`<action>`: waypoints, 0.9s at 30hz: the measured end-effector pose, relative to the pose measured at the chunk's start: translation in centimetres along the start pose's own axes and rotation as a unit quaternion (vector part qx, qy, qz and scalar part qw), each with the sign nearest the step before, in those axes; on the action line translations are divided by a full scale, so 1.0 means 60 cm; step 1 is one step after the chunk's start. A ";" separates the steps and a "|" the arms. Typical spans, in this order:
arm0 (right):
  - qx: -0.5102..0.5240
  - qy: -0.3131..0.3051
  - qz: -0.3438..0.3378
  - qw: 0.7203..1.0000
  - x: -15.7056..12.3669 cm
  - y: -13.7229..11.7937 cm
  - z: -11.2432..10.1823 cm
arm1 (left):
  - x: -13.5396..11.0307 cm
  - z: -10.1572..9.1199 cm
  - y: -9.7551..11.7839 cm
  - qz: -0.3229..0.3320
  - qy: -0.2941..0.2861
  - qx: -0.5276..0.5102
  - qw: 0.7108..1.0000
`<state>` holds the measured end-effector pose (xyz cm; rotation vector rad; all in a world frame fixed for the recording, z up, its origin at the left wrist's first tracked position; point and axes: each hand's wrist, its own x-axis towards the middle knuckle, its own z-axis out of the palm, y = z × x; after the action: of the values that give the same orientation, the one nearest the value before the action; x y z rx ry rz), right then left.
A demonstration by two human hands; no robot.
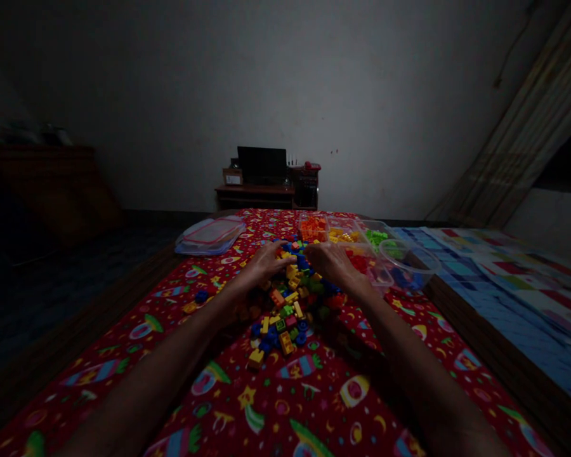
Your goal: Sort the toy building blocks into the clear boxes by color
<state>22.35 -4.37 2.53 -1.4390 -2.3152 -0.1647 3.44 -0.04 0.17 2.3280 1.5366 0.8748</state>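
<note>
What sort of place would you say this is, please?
Most likely a room in a home, perhaps a bedroom: a patchwork-patterned cover and a curtain on the right, and a flat screen on a small desk.

The bricks (292,297) are yellow, blue, green and orange, the cloth (330,384) rocket-patterned red.

Premises: a dimly lit room in a home, whether bedroom or living room not determinable. Evidence noted: a patchwork quilt (528,270) spread at right; a long curtain (509,130) beside a dark window (564,162); a flat-screen monitor (261,165) on a small wooden desk (254,190) against a plain, marked wall (285,89); a dark wooden cabinet (52,181) at left; a red tablecloth (235,412) printed with rockets and stars, bearing plastic toy bricks (292,298)
</note>
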 end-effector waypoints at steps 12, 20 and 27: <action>0.012 -0.010 -0.085 0.996 -0.013 -0.054 0.061 | -0.009 -0.037 -0.023 0.011 -0.027 -0.018 0.999; 0.005 -0.033 -0.086 0.996 -0.024 -0.065 0.080 | -0.019 -0.045 -0.016 0.005 -0.039 0.037 0.999; -0.059 -0.045 0.052 0.996 -0.008 -0.052 0.024 | -0.023 -0.057 -0.023 0.025 -0.041 0.041 0.998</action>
<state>19.38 -5.79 1.37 -1.6540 -2.3288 -0.2147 0.01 -1.17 1.76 2.4381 1.5143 0.7308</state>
